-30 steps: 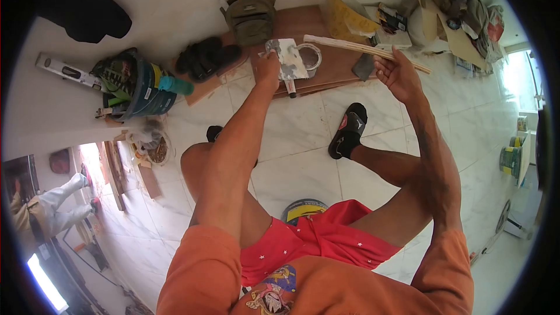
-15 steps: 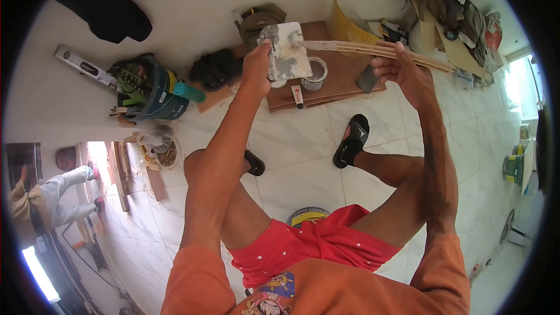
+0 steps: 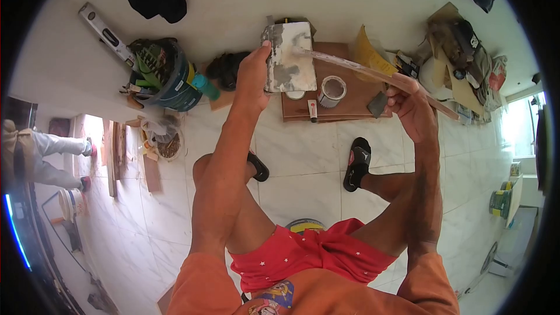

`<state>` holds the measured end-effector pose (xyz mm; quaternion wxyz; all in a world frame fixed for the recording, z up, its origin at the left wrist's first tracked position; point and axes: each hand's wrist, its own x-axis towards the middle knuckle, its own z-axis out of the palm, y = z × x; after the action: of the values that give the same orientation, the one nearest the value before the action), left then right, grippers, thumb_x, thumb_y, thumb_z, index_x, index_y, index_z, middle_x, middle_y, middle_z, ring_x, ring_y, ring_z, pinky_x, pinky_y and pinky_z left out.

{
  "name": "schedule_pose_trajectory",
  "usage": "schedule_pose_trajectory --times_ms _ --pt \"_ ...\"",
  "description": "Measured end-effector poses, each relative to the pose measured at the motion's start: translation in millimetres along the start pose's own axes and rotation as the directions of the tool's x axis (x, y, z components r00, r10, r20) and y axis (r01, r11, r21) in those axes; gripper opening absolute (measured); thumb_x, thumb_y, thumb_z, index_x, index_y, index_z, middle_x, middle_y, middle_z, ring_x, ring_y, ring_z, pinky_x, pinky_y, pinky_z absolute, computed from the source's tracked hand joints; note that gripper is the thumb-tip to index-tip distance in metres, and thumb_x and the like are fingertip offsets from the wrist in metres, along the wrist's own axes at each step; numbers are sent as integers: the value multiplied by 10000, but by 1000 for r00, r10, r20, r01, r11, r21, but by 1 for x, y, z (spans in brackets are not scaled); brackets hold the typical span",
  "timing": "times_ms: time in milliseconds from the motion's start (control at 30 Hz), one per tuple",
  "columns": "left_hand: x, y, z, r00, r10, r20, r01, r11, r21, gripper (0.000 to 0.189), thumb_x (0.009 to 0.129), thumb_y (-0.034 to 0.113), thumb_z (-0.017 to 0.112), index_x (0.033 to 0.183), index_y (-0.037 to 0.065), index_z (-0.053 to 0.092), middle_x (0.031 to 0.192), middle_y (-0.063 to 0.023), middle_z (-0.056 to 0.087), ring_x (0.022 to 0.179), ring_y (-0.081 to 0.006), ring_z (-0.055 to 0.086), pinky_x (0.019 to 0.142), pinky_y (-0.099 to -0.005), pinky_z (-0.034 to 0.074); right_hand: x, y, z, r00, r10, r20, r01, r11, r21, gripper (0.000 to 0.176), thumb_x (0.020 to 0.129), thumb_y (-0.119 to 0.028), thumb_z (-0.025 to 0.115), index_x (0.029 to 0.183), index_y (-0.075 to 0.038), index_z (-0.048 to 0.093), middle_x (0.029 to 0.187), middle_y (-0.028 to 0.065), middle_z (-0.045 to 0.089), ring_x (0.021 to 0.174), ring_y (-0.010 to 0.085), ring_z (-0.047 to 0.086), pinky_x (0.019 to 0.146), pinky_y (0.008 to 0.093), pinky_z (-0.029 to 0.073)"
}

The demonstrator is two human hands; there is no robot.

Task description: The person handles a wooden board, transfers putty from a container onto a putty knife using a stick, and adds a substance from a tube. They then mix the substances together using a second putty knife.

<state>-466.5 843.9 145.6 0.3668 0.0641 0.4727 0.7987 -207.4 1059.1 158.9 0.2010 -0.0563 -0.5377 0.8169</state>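
My left hand (image 3: 255, 76) is closed on the edge of a flat rectangular board (image 3: 294, 70) smeared with white and grey paste. In my right hand (image 3: 413, 105) is a long thin wooden strip (image 3: 356, 69), pinched between the fingers; its far end touches or overlaps the paste on the board. Below the strip, an open can (image 3: 332, 90) with grey rim stands on a brown panel (image 3: 291, 108). Beside it lie a small white tube (image 3: 312, 110) and a dark square piece (image 3: 377, 105).
A bucket (image 3: 181, 90) with tools and a long level (image 3: 105, 34) stands at the left, near a teal bottle (image 3: 205, 86). Cardboard and bags (image 3: 466, 46) lie at the right wall. Another person's legs (image 3: 58, 144) show far left. Wood pieces (image 3: 112, 157) lie nearby.
The view has shifted, so the floor items appear lower and farther right. The strip has turned, showing its broad face, and slopes more steeply. Both hands keep their holds.
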Motion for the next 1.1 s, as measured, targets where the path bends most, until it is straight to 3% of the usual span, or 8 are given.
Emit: schedule_pose_trajectory --times_ms 67,267,367,567,767,867,967,1100 --pt "-5 14 5 1000 8 -23 -6 998 61 367 1017 268 465 1199 -36 562 1080 -108 653 902 -196 687 767 -352 597 8 2 -2 1000 9 -29 -10 1000 -22 410 1007 -214 500 1286 83 535 1029 179 648 866 212 649 754 377 564" --pt "12 16 -3 999 8 -47 -8 1000 10 346 1011 257 474 1178 -31 569 1063 -108 654 879 -201 691 766 -355 604 18 5 2 998 -46 51 51 994 -99 369 977 -143 522 1273 77 552 1059 185 645 894 232 655 799 399 560" --pt "20 12 -9 999 9 -52 -11 999 -33 319 980 274 542 1141 2 584 1042 -120 673 876 -207 700 750 -384 608 24 1 0 993 -50 106 64 988 -139 365 973 -132 525 1267 84 552 1074 184 642 920 234 657 826 397 555" --pt "17 21 -3 981 -53 -189 53 999 -6 300 971 279 565 1128 27 606 1024 -85 689 887 -203 699 809 -393 591 24 -1 -6 986 -91 138 118 972 -204 383 942 -142 594 1260 70 562 1088 180 636 947 241 654 863 383 543" --pt "29 12 -14 992 -64 -109 55 995 -83 289 970 289 573 1126 48 612 1029 -72 694 890 -195 701 794 -359 582 19 -4 -3 977 -149 153 191 928 -318 374 921 -134 640 1244 47 593 1080 164 634 934 241 659 863 358 537" --pt "25 14 -9 985 -57 -161 44 996 -80 295 972 289 572 1129 42 609 1033 -81 691 889 -196 702 792 -365 585 18 -3 -1 967 -185 175 240 893 -382 363 923 -115 637 1246 46 595 1070 158 634 919 232 662 855 355 538" --pt "24 13 -10 983 -33 -179 20 997 -73 305 973 289 572 1134 32 605 1040 -88 688 882 -201 704 783 -362 590 18 -1 5 965 -201 169 252 884 -392 375 930 -145 650 1245 49 591 1072 158 633 917 225 663 842 352 542" --pt "22 14 -10 985 13 -170 -26 997 -71 305 973 282 570 1129 23 601 1041 -92 685 871 -204 705 760 -351 595 17 7 8 976 -193 102 213 941 -264 434 933 -229 670 1240 62 577 1007 137 628 885 207 653 826 357 545"
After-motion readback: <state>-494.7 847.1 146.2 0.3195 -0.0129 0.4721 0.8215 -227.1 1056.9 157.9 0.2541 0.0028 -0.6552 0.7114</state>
